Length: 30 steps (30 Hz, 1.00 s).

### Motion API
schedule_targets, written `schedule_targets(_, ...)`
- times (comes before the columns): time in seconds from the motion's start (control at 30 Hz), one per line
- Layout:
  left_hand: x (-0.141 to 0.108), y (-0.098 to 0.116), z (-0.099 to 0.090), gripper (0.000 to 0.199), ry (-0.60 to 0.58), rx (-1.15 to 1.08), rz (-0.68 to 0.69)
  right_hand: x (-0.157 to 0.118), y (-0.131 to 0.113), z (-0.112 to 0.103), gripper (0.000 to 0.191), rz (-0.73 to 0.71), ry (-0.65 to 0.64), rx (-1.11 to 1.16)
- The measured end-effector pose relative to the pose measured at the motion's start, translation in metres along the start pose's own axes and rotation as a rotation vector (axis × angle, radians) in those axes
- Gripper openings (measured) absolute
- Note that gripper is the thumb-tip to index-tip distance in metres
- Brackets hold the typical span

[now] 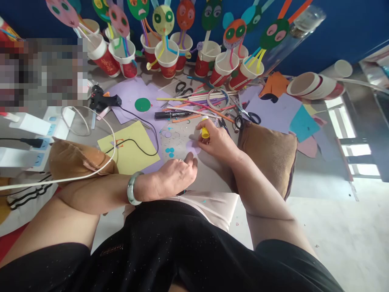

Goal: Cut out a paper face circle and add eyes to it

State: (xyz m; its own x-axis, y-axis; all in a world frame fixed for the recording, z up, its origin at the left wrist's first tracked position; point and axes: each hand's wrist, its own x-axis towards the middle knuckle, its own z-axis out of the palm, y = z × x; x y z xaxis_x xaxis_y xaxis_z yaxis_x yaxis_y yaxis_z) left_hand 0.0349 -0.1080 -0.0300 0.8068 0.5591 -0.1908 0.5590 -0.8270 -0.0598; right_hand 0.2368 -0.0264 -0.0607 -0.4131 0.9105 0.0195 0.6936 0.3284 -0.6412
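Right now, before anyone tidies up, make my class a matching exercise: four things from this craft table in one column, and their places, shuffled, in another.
Things:
1. Yellow tube
2. Green oval
3. Bracelet
4. Paper faces

Places:
A. Around the wrist of the left hand
B. Above red-and-white cups
C. In the right hand
D. Flat on purple paper

Pairs: 1-C, 2-D, 3-A, 4-B.

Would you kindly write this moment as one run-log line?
left hand: at purple paper disc | right hand: holding yellow tube | nearby: blue dots, black marker, green paper oval
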Motion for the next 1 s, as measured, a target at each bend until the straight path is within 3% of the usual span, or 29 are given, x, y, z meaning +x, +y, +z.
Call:
schedule_targets(0.1, 0.0016, -0.0005, -0.0019, 0.059, -0.074, 0.033, -0.008, 0.0002, 0.0007, 0.0008, 0.037, -0.007, 0.008, -0.019)
schedule_targets(0.33, 0.0016, -0.0012, -0.0028, 0.062, -0.093, 0.021, -0.001, 0.0, 0.0002, 0.0012, 0.036, 0.013, -0.009, -0.024)
schedule_targets(0.83, 0.0001, 0.0004, 0.0037, 0.06, -0.037, 0.047, -0.016, 0.0006, 0.0031, 0.0009, 0.037, 0.021, -0.023, -0.009)
schedule_targets(1.0, 0.0001, -0.0004, 0.0034, 0.053, -0.045, 0.005, -0.016, -0.0011, 0.0058, -0.0074, 0.034, 0.002, 0.079, -0.025)
